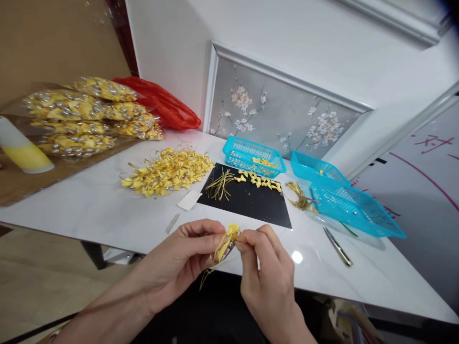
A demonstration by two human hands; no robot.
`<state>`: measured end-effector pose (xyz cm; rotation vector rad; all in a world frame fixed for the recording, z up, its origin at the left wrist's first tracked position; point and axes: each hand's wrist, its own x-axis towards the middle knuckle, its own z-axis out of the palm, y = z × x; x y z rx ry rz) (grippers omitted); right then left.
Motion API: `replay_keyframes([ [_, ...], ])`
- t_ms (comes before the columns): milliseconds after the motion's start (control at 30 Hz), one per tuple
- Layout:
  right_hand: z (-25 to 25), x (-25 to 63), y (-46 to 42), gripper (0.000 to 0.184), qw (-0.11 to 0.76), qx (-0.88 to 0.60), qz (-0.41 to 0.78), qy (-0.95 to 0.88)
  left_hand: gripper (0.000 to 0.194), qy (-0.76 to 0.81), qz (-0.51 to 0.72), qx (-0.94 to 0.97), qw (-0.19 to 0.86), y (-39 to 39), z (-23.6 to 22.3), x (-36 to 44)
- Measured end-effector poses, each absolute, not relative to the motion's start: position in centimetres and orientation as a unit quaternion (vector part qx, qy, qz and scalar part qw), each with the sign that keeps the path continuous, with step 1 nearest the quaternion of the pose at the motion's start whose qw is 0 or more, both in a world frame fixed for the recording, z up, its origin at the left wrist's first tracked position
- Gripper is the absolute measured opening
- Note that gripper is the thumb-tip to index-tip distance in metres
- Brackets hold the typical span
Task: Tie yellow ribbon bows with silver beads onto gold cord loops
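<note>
Just over the table's front edge, my left hand [195, 246] pinches a yellow ribbon bow [225, 243] with gold ties trailing below it. My right hand [267, 267] is closed at the bow's right side, thumb and forefinger pressed together on it or on its tie; the exact grip is hidden. Beyond the hands lies a black mat [251, 205]. Loose gold ties [222, 184] are spread on its left part, and small yellow bows [261, 181] line its far edge. A heap of yellow bows with ties [168, 172] lies left of the mat.
Blue baskets [254, 155] stand behind the mat, with another blue basket [358, 210] at right. A pen-like tool [338, 247] lies near the right front. Bagged bows [89, 114], a red plastic bag [165, 105] and a yellow-and-white roll [25, 145] sit at left.
</note>
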<state>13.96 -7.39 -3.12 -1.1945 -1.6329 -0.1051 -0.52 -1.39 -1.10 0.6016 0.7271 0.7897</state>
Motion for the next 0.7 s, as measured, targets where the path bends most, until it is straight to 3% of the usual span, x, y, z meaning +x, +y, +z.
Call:
replay_keyframes([
  [700, -2.88, 14.09, -7.68, 0.016, 0.526, -0.502, -0.001, -0.686, 0.023, 0.321, 0.369, 0.315, 0.814, -1.38, -0.89, -0.6],
])
